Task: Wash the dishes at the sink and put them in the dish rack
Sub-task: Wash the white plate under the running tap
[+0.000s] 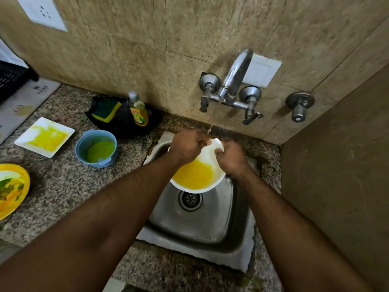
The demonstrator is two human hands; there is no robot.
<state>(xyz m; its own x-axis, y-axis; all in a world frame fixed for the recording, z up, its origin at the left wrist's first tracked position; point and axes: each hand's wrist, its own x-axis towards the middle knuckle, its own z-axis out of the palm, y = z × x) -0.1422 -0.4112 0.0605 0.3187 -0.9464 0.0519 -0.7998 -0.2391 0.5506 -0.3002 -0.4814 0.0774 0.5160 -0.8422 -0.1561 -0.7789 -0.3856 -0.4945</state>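
Observation:
A white bowl (197,175) smeared with yellow residue is held tilted over the steel sink (221,224), under a thin stream of water from the tap (235,76). My left hand (186,146) grips the bowl's far left rim with curled fingers. My right hand (231,159) holds the right rim, its fingers curled over the edge. The far part of the bowl is hidden behind both hands.
On the granite counter to the left stand a blue cup (96,148) with green residue, a white square plate (44,137) stained yellow, and a yellow plate (11,188). A black tray (151,123) holds a sponge (106,109) and a soap bottle (139,111). A black rack (12,79) is at far left.

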